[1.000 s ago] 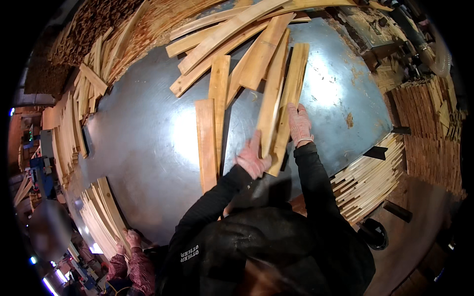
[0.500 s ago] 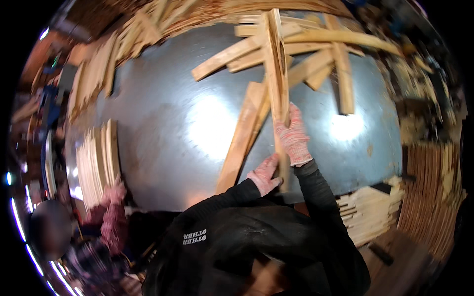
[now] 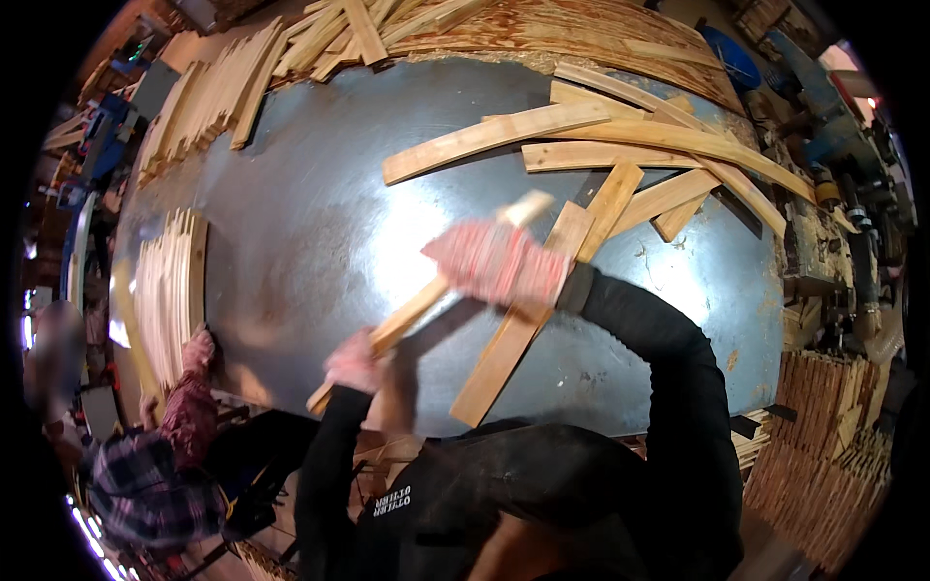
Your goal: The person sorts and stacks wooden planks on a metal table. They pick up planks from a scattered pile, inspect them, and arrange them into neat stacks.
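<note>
Both my hands wear pink-and-white knit gloves. My left hand [image 3: 354, 364] is closed around the near end of a narrow wooden strip [image 3: 411, 315]. Farther along the same strip, my right hand [image 3: 502, 261] grips it from above, its fingers partly blurred. The strip slants from lower left to upper right over the metal table [image 3: 300, 271], and its far end is smeared by motion. Beneath my right wrist lies a wooden plank [image 3: 499, 368], crossing another plank [image 3: 612, 198].
Several loose planks [image 3: 620, 155] overlap at the table's far right. On the left a co-worker's gloved hand [image 3: 199, 351] touches a row of upright strips [image 3: 172, 290]. More strips [image 3: 213, 97] line the far left edge. Stacked wood [image 3: 823, 426] stands at the right.
My hands have carried the strip left and turned it from pointing away from me to a slant. My view has shifted. The co-worker has moved a blurred strip beside the row.
</note>
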`<state>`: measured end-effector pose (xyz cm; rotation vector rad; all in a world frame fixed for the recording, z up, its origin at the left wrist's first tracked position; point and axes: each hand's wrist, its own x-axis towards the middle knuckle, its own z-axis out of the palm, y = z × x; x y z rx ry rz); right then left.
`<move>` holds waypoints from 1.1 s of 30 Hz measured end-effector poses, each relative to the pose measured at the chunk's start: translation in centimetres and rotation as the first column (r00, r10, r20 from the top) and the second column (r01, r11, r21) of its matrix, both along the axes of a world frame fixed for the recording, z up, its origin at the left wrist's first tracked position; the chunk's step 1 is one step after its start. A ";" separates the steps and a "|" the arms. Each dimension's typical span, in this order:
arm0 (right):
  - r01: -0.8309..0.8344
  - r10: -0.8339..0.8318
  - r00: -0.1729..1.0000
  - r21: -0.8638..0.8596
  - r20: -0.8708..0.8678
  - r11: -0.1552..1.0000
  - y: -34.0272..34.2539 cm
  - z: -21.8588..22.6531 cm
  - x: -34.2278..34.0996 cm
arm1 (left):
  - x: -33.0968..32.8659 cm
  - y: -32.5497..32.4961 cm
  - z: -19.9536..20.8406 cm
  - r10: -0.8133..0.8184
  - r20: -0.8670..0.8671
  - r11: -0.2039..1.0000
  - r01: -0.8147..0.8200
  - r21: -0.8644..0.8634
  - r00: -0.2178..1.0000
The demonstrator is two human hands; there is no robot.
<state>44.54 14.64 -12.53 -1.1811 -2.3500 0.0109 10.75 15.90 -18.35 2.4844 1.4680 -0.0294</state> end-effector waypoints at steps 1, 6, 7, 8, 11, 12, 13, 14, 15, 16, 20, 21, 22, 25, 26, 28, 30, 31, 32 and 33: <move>0.096 -0.090 0.995 0.209 -0.035 0.973 2.1 -0.1 2.7 | -1.9 0.3 0.0 0.136 0.000 0.989 -0.136 0.050 0.991; 0.636 -0.542 0.698 -0.058 0.469 0.769 12.3 -5.7 13.9 | -11.7 5.7 -4.4 0.712 -0.132 0.699 -0.714 0.042 0.689; 0.640 -0.526 0.666 -0.044 0.528 0.767 13.9 -6.5 15.0 | -12.3 7.1 -5.7 0.747 -0.248 0.652 -0.753 0.093 0.617; 0.635 -0.503 0.639 -0.029 0.582 0.772 15.5 -7.1 15.9 | -12.0 8.1 -5.0 0.751 -0.286 0.627 -0.778 0.027 0.595; 0.674 -0.456 0.658 -0.199 0.600 0.711 18.7 -8.7 16.3 | -11.9 9.6 -4.6 0.721 -0.375 0.655 -0.749 0.096 0.583; 0.722 -0.380 0.627 -0.324 0.680 0.611 20.1 -8.8 16.6 | -12.9 8.4 -6.8 0.618 -0.348 0.770 -0.451 0.451 0.705; 0.715 -0.377 0.649 -0.359 0.661 0.600 20.3 -9.7 16.6 | -11.3 8.5 -6.2 0.517 -0.256 0.767 -0.309 0.563 0.817; 0.710 -0.373 0.662 -0.385 0.650 0.589 20.1 -10.3 16.9 | -9.6 8.5 -6.0 0.364 -0.007 0.733 -0.282 0.619 0.931; 0.705 -0.365 0.673 -0.408 0.643 0.581 19.9 -10.7 17.1 | -6.8 8.5 -6.0 0.290 0.154 0.761 -0.325 0.562 0.945; 0.691 -0.332 0.695 -0.464 0.638 0.554 19.9 -10.3 16.3 | -3.8 8.4 -8.1 0.289 0.723 0.903 -0.429 0.012 0.627; 0.527 -0.403 0.842 -0.702 0.357 0.478 16.8 -6.2 13.0 | 12.0 6.3 -11.2 0.624 0.748 0.714 0.224 -0.664 0.228; 0.395 -0.299 0.914 -0.770 0.274 0.502 15.6 -3.7 10.5 | 15.3 5.5 -10.9 0.783 0.617 0.550 0.376 -0.746 0.078; 0.356 -0.329 0.924 -0.755 0.195 0.550 14.3 -7.9 11.5 | 19.1 5.1 -9.2 0.872 0.485 0.386 0.521 -0.761 0.062; 0.367 -0.452 0.888 -0.712 0.078 0.598 11.1 -7.9 9.8 | 22.9 4.2 -9.2 0.969 0.236 0.058 0.855 -0.516 0.077; 0.442 -0.432 0.889 -0.534 0.154 0.720 10.1 -8.5 12.1 | 22.8 4.0 -6.4 0.947 0.310 0.171 0.685 -0.708 0.084; 0.471 -0.359 0.862 -0.302 0.358 0.829 7.9 -9.9 16.7 | 20.8 3.7 -5.7 0.945 0.307 0.195 0.555 -0.809 0.115; 0.495 -0.298 0.786 -0.264 0.541 0.828 6.2 -11.8 20.1 | 17.6 3.8 -6.3 0.891 0.419 0.312 0.433 -0.846 0.177; 0.514 -0.295 0.748 -0.236 0.595 0.825 6.3 -12.2 21.2 | 15.6 4.0 -8.5 0.872 0.462 0.347 0.463 -0.816 0.159; 0.534 -0.289 0.703 -0.213 0.649 0.818 6.1 -12.5 21.8 | 14.0 4.1 -9.8 0.854 0.496 0.393 0.426 -0.815 0.160; 0.545 -0.280 0.704 -0.244 0.652 0.802 6.1 -11.9 21.7 | 13.1 3.9 -10.3 0.829 0.536 0.447 0.388 -0.806 0.159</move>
